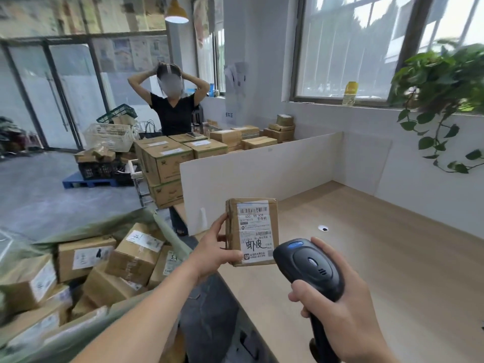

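The small cardboard parcel [251, 231] is a flat brown box held upright. Its front carries a white label [255, 229] with barcodes, printed lines and two large handwritten black characters. Tape runs along its creased left edge.

The left hand [214, 252] comes in from 7 o'clock on a bare forearm and grasps the parcel by its left side. One finger lies up along the edge and the thumb is pressed on the lower front corner. The right hand [337, 310] enters from 5 o'clock and is clenched round the handle of a black barcode scanner [311, 268], whose rounded head tilts up toward 11 o'clock.

The parcel sits mid-frame above the near edge of the wooden desk [379, 244], at 2 o'clock from the left hand. The scanner's head is just beside the parcel's lower right corner, at its 5 o'clock. Whether the two touch cannot be told. At 9 o'clock of the hands, an open green sack [86, 229] holds more boxes.
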Motion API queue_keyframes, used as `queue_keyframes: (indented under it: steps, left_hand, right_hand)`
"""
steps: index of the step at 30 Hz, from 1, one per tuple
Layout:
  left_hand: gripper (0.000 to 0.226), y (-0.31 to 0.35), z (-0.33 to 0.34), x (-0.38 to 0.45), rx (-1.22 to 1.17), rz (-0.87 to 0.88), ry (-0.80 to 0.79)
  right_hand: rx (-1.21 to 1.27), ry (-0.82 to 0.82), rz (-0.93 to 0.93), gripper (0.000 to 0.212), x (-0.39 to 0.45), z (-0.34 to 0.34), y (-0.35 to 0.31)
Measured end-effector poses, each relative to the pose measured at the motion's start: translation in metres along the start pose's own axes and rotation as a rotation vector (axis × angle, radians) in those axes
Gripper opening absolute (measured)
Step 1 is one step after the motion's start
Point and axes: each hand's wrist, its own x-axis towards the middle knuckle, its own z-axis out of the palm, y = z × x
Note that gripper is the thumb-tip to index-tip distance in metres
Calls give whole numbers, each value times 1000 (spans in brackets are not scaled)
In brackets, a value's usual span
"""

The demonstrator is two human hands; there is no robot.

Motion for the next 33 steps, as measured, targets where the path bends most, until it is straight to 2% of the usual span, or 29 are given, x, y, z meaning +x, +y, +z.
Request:
queue_keyframes:
  steps: [6,9,12,16,20,26,33]
  left_hand:
    - [104,-36,-110,47,-13,-73,8]
    - [111,-55,-169,66,36,-97,47]
    - [110,-75,-218,71,79,-147,73]
    - [103,-100,-269,64,98,-248,56]
    - [103,-133,-304,48,128,-405,81]
    - [93,-178,-337,22,42,-601,94]
    - [68,-196,-362,3,-120,-676,196]
  right_hand:
    - [-4,-51,7,85,57,122,25]
    - [8,-90,40,81,79,173,29]
    - [28,-123,51,70,94,211,33]
    - [43,-176,85,74,106,248,41]
    - [59,-229,116,76,111,276,52]
    - [72,-238,159,80,115,304,65]
    - [28,-304,173,77,121,325,73]
